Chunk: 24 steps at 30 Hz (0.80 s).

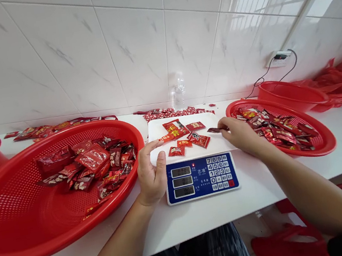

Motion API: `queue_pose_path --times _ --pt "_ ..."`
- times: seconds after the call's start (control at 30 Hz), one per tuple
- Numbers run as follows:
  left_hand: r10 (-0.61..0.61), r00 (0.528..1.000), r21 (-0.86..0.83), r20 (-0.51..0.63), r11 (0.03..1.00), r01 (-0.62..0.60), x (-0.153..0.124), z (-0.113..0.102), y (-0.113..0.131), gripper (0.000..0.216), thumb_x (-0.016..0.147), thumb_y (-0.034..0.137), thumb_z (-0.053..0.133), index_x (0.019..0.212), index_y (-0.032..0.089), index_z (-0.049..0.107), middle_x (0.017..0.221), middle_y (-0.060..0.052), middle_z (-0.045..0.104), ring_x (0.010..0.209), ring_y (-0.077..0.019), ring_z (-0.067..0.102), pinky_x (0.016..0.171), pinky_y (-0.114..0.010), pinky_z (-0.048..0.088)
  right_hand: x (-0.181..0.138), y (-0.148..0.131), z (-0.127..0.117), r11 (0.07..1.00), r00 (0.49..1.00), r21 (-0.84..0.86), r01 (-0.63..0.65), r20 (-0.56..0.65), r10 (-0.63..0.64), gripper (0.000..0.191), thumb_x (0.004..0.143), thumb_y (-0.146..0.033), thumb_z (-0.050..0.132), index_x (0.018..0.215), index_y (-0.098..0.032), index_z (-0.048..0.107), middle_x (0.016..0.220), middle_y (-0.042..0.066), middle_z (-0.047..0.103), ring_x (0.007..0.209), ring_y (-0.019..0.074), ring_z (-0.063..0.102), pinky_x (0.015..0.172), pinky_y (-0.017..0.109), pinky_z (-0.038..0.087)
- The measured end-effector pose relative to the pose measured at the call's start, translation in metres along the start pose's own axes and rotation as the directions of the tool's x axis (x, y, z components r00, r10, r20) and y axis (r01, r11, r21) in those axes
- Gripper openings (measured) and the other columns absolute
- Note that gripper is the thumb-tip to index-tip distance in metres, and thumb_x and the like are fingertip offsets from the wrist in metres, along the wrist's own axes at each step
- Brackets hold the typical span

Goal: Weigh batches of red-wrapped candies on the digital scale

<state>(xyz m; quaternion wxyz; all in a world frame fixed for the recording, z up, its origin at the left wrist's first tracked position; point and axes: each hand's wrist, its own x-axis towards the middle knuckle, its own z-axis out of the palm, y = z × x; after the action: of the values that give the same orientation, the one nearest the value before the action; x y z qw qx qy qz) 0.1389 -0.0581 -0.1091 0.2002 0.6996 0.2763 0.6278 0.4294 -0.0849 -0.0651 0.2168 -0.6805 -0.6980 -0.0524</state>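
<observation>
Centre of the frame, a small dark-red packet (213, 130) is pinched flat at the fingertips of the right hand (240, 134), hovering at the right edge of the white scale platform (158, 128). Its print is too small to read, possibly a snack sachet. Just left of it lie the loose red packets (183, 137), about six, flat and scattered across the platform, some overlapping. The left hand (151, 177) rests open at the platform's left edge, fingertips touching an orange-red packet (166, 137).

Four red baskets (59, 227), one scale (200, 177), one clear bottle (178, 91), about seven packets (198, 139) on its platform.
</observation>
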Motion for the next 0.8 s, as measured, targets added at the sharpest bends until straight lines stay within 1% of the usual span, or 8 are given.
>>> queue_pose_path --times 0.1,0.2,0.27,0.33,0.47,0.53,0.63,0.8 --pt "0.005 1.0 -0.001 0.004 1.0 -0.005 0.0 0.001 0.0 0.032 0.09 0.027 0.051 0.122 0.024 0.049 0.115 -0.01 0.061 0.113 -0.0232 0.057 0.103 -0.049 0.04 -0.009 0.019 -0.02 0.997 0.991 -0.03 -0.071 -0.115 0.067 0.013 0.081 -0.019 0.049 0.09 -0.021 0.058 0.089 0.007 0.066 0.079 0.0231 0.059 0.066 0.035 0.042" --pt "0.012 1.0 -0.008 0.006 1.0 -0.012 0.0 0.001 0.001 0.031 0.09 0.026 0.051 0.122 0.025 0.049 0.114 -0.009 0.061 0.112 -0.0226 0.057 0.103 -0.048 0.041 -0.02 0.043 -0.037 0.987 0.968 -0.095 -0.129 -0.227 0.105 0.014 0.082 -0.02 0.05 0.093 -0.021 0.059 0.092 0.013 0.065 0.084 0.0276 0.058 0.065 0.038 0.04" --pt "0.015 1.0 -0.007 0.004 1.0 -0.015 0.0 0.002 0.001 0.031 0.09 0.026 0.051 0.121 0.024 0.049 0.114 -0.009 0.061 0.112 -0.0226 0.057 0.103 -0.048 0.041 -0.027 0.056 -0.042 0.977 0.957 -0.152 -0.152 -0.269 0.107 0.017 0.084 -0.021 0.05 0.097 -0.02 0.06 0.098 0.018 0.064 0.091 0.0311 0.057 0.068 0.041 0.039" --pt "0.018 1.0 -0.002 0.006 1.0 -0.018 0.0 0.002 0.001 0.031 0.09 0.026 0.051 0.121 0.024 0.049 0.115 -0.009 0.061 0.112 -0.0228 0.057 0.103 -0.048 0.041 -0.033 0.062 -0.043 0.967 0.956 -0.188 -0.171 -0.271 0.116 0.02 0.085 -0.024 0.051 0.101 -0.019 0.061 0.103 0.02 0.062 0.096 0.0335 0.055 0.072 0.043 0.04" --pt "0.019 1.0 -0.001 0.013 1.0 -0.019 0.0 0.002 0.001 0.031 0.09 0.024 0.05 0.121 0.023 0.049 0.115 -0.009 0.061 0.113 -0.0233 0.057 0.103 -0.049 0.041 -0.037 0.05 -0.039 0.975 0.965 -0.149 -0.168 -0.226 0.132 0.021 0.085 -0.028 0.051 0.103 -0.021 0.061 0.105 0.015 0.063 0.1 0.0327 0.056 0.079 0.044 0.043" --pt "0.014 1.0 -0.005 0.016 1.0 -0.014 0.0 0.001 0.0 0.03 0.09 0.022 0.05 0.12 0.023 0.049 0.114 -0.009 0.061 0.113 -0.0236 0.057 0.103 -0.05 0.04 -0.037 0.041 -0.037 0.981 0.97 -0.131 -0.141 -0.217 0.11 0.022 0.086 -0.028 0.049 0.103 -0.022 0.062 0.105 0.012 0.064 0.101 0.0314 0.057 0.082 0.045 0.044" --pt "0.007 1.0 -0.009 0.02 1.0 -0.007 0.0 0.001 -0.001 0.03 0.09 0.021 0.05 0.12 0.023 0.049 0.114 -0.01 0.061 0.113 -0.0237 0.056 0.104 -0.051 0.039 -0.035 0.031 -0.034 0.988 0.979 -0.131 -0.087 -0.192 0.06 0.025 0.086 -0.028 0.048 0.105 -0.02 0.062 0.107 0.011 0.066 0.103 0.0299 0.056 0.086 0.045 0.045" --pt "0.008 1.0 -0.012 0.021 1.0 -0.007 0.0 0.001 -0.002 0.031 0.09 0.021 0.05 0.12 0.022 0.049 0.115 -0.01 0.06 0.113 -0.024 0.056 0.103 -0.051 0.04 -0.032 0.026 -0.029 0.987 0.984 -0.158 -0.024 -0.176 -0.004 0.028 0.086 -0.031 0.048 0.106 -0.018 0.063 0.108 0.01 0.066 0.103 0.0294 0.058 0.087 0.045 0.045"
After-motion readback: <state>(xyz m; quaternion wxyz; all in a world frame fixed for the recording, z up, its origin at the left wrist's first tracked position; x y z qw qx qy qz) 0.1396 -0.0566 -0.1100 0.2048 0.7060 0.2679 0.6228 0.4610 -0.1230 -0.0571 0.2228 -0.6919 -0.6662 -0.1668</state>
